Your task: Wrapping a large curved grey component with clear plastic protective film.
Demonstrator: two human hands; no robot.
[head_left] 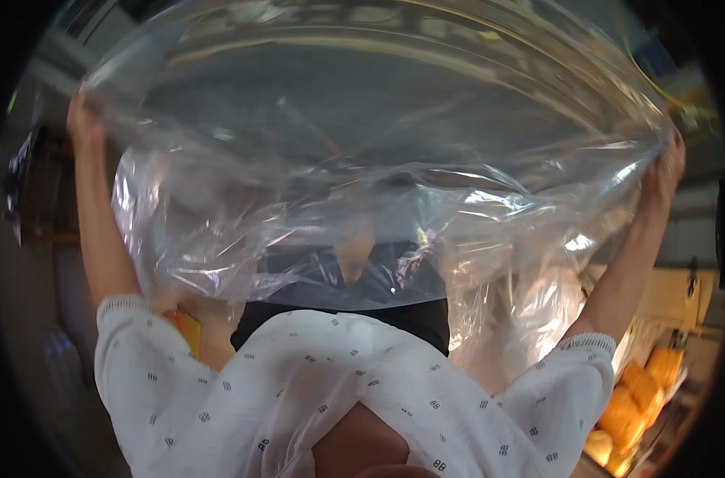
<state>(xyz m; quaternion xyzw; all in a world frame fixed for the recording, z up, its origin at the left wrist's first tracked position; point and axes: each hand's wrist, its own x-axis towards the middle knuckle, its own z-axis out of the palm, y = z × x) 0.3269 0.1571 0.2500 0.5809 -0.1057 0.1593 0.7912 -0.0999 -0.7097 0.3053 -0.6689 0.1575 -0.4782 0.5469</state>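
a white patterned shirt (pixel 430 382) is nearest, then black trousers (pixel 255 323), partly seen through the film (pixel 362 143), which spans the space in front of the body. it is thin, clear and glossy, creased, bright with glints, its near part crumpled. the left hand (pixel 87 119) and right hand (pixel 667 166) are closed on its edges, arms spread wide. beyond, at lower right, sit orange bundles (pixel 637 398).
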